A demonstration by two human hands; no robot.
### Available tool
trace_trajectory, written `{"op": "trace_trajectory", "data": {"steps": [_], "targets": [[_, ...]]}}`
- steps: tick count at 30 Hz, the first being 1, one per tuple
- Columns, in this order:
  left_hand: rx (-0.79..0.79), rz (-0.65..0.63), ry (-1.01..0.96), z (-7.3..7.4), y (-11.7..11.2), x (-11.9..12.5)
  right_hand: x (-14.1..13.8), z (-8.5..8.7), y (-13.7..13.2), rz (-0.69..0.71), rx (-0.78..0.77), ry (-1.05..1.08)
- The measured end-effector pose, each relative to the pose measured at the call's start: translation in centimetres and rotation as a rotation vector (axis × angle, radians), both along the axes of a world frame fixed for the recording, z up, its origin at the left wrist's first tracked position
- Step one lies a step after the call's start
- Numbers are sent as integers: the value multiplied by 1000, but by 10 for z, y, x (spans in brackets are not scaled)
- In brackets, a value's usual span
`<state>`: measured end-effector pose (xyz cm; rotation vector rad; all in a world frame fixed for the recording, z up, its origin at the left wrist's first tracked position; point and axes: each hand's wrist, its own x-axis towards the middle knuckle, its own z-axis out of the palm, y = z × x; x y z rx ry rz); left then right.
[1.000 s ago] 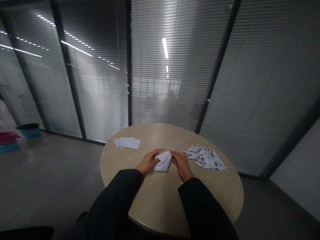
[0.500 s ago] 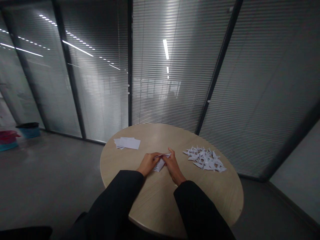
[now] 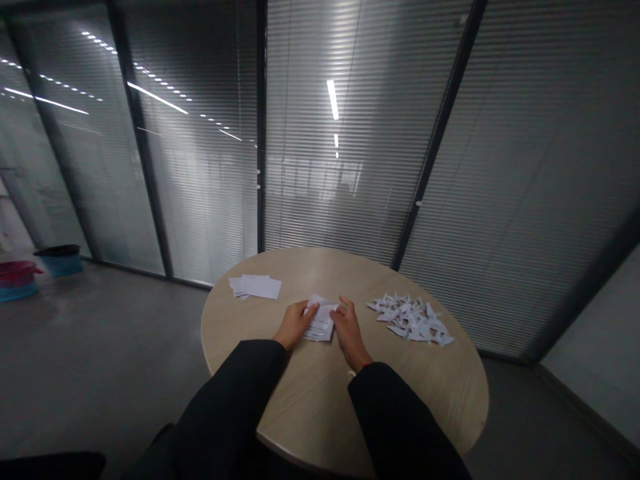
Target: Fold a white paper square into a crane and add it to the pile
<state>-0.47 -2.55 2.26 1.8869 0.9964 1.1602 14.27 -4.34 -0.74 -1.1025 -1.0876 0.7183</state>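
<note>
Between my hands, over the middle of the round wooden table (image 3: 310, 400), is a sheet of white paper (image 3: 319, 325) with lines of print or creases on it. My left hand (image 3: 295, 325) grips its left edge, thumb on top. At the right edge, my right hand (image 3: 347, 331) pinches the paper between thumb and bent fingers. A pile of folded white paper pieces (image 3: 413, 319), pointed like small origami birds, lies right of my right hand. Farther off to the left are several flat white paper sheets (image 3: 263, 286), overlapping.
Behind the table stands a glass partition with blinds (image 3: 335, 213) and dark frames. On the floor at far left are a blue bin with a black liner (image 3: 60, 261) and another with a red liner (image 3: 17, 277).
The paper was folded up at its far edge under my fingertips; now it lies more open and flat. My hands have moved slightly apart.
</note>
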Motion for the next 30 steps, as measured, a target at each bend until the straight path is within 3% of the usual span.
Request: {"op": "trace_trajectory", "data": {"steps": [6, 14, 20, 25, 28, 30], "targets": [[-239, -26, -276, -6, 9, -1, -6, 15, -13, 58, 49, 16], [-541, -125, -590, 1, 5, -5, -8, 23, -24, 2, 186, -319], [-549, -145, -639, -1, 11, -7, -6, 28, -28, 23, 324, -562], [-550, -149, -565, 4, 6, -11, -4, 26, -27, -70, 231, -559], [-535, -208, -577, 9, 0, -12, -5, 26, -27, -72, 174, -533], [-541, -172, -590, 10, -2, -12, -6, 27, -27, -58, 173, -533]]}}
